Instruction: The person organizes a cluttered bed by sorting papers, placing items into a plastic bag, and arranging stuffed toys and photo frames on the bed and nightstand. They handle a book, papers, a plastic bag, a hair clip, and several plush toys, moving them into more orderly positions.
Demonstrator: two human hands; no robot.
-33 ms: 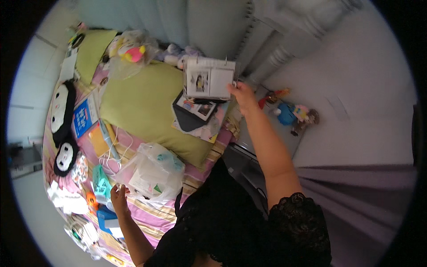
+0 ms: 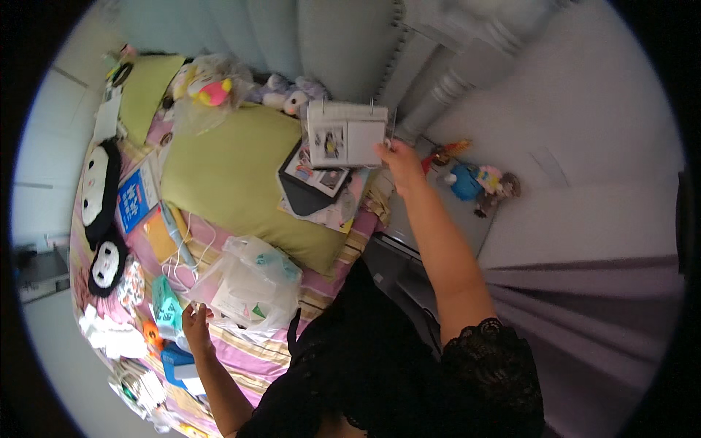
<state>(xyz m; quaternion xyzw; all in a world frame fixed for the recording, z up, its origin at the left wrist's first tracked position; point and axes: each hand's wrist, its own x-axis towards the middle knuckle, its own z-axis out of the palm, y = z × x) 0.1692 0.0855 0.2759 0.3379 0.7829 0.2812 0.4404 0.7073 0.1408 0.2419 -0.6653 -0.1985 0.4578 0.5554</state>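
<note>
Overhead, right arm stretched out nearly straight, right hand (image 2: 400,162) gripping the lower corner of a small white ring-binder album (image 2: 346,133), held upright above the green pillow (image 2: 234,175) beside the headboard. Left arm bent low, left hand (image 2: 196,321) pinching the edge of a clear plastic bag of papers (image 2: 252,286) lying on the striped bed (image 2: 241,349). Dark tablet (image 2: 307,186) resting on the pillow below the album.
</note>
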